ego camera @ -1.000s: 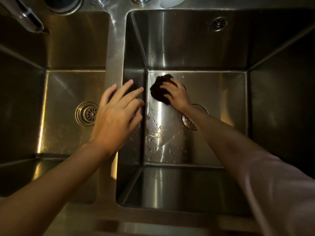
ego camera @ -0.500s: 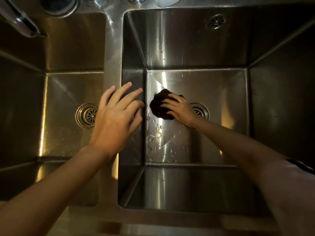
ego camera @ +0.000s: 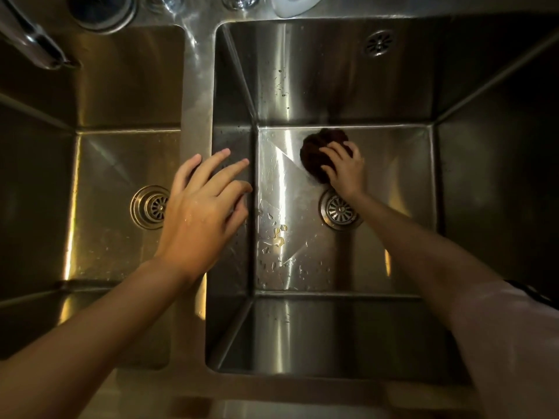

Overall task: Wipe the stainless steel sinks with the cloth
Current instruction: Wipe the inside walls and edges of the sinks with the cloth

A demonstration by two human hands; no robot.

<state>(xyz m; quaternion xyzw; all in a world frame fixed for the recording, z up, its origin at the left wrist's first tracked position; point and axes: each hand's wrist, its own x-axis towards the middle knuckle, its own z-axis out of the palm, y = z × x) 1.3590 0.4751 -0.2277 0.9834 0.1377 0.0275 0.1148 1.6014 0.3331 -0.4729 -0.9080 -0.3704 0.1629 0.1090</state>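
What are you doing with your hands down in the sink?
A person is wiping a double steel sink. The right hand presses a dark bunched cloth onto the floor of the right sink, near its back wall and just beyond the drain. The left hand holds nothing; its fingers are spread over the divider between the two basins. Water drops sit on the floor of the right sink, left of the drain. The left sink is not being touched.

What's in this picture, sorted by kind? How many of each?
Sinks: 2, left and right
Drains: 2
Cloths: 1
Hands: 2, left and right
Faucets: 1
Total: 8
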